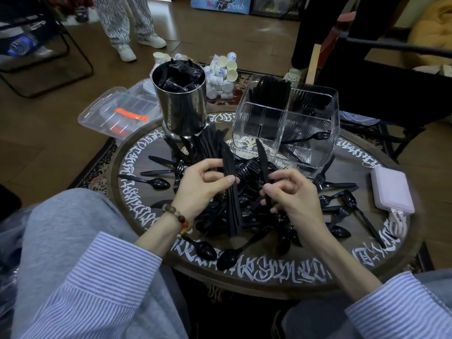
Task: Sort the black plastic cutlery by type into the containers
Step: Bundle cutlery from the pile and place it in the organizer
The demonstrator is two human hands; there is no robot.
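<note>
Far left, off the table, a clear lidded box [117,113] lies on the floor with an orange item inside. On the round table [244,272], at the far left, stands a steel canister [181,104] stuffed with black wrapped pieces. Behind it sits a heap of paper cups [222,74]. A loose pile of cutlery [247,192] covers the table's middle, with spoons scattered along the left, near and right edges. The left hand [198,189], a bead bracelet at its wrist, curls thumb and fingers round a bundle of knives [231,189], blades pointing far. Just right of it, the right hand [291,194] pinches a single knife [263,165] in curled fingers, blade tip raised toward the far side. The two hands are near each other above the pile. At the far right stands a clear divided bin [288,118]: its far-left compartment holds upright black pieces, and a spoon lies in a near-right one. Right of the pile rests a white power bank [391,192] with a cable
</note>
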